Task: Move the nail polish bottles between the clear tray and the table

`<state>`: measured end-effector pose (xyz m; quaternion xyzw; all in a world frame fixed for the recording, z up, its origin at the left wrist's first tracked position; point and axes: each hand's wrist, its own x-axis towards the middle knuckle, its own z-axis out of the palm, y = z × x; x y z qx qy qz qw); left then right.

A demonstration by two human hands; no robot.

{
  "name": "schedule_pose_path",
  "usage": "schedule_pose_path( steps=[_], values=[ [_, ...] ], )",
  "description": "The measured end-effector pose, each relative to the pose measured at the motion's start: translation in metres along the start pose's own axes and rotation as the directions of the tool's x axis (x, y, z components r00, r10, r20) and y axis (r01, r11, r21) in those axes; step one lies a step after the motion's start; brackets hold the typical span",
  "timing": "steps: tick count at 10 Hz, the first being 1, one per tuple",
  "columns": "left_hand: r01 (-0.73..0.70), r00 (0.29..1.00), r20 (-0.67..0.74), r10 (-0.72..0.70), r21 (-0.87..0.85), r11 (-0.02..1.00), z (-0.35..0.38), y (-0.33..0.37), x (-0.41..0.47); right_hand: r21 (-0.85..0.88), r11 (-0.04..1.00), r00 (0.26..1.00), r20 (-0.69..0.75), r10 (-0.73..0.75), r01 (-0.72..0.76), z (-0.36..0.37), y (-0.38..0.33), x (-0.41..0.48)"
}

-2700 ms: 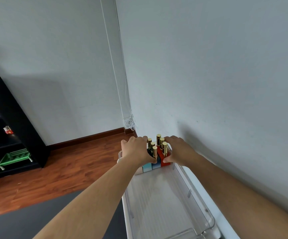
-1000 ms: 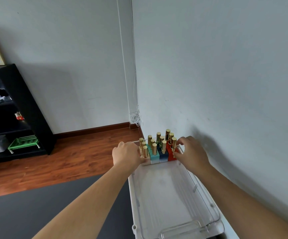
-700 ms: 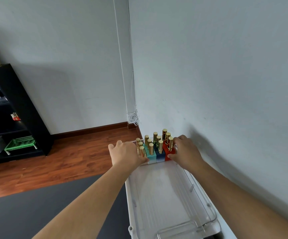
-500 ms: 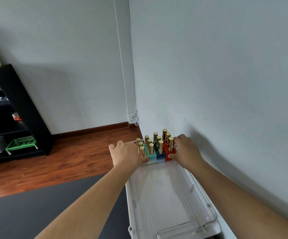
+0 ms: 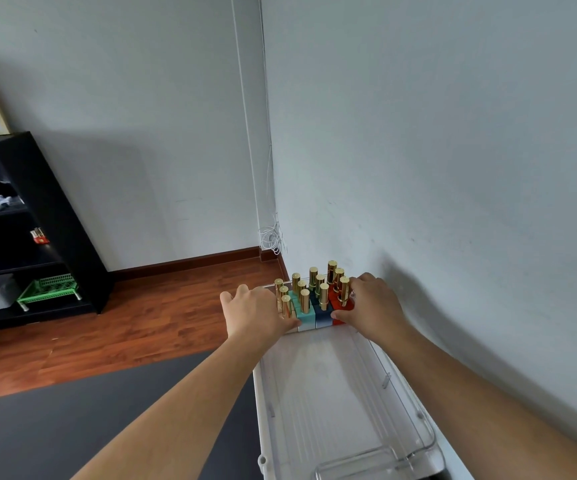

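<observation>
Both arms reach out along the long clear plastic tray (image 5: 346, 410), and at its far end stands a tight block of square nail polish bottles with tall gold caps (image 5: 314, 299), packed in rows, all upright. The left hand (image 5: 257, 311) presses against the block's left flank, palm in, fingers curled round the pale bottles at that side; whether it actually grips one cannot be told, since the hand covers the contact. The right hand (image 5: 372, 308) closes in from the other flank, its thumb low on the front face of the red bottle (image 5: 340, 304) and its fingers wrapped behind the red row, clasping it. Between the two hands sit the teal bottle (image 5: 306, 315) and, just right of it, the dark blue bottle (image 5: 322, 312), touching their neighbours. The near stretch of the tray, toward the wrists, lies bare. The tray rests on a narrow white table (image 5: 453, 455) hard against the grey wall (image 5: 453, 133). Off beyond the left hand: wooden floor (image 5: 124, 323), a dark grey mat (image 5: 72, 410) and a black shelf unit (image 5: 38, 220).
</observation>
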<state>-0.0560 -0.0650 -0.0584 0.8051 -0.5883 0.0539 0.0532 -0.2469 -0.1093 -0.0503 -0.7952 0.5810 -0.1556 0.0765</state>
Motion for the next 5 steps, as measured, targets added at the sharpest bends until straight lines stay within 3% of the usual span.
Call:
schedule_pose_path(
  steps=[4, 5],
  values=[
    [-0.027, 0.999, 0.031, 0.027, 0.01, 1.0, -0.01, -0.001, -0.004, 0.024, 1.0, 1.0, 0.025, -0.009, 0.008, -0.004, 0.006, 0.001],
    [-0.055, 0.998, 0.009, 0.055, -0.022, 0.998, -0.021, -0.01, -0.002, 0.132, 0.991, 0.997, -0.068, 0.022, -0.013, -0.011, 0.004, -0.002]
  ],
)
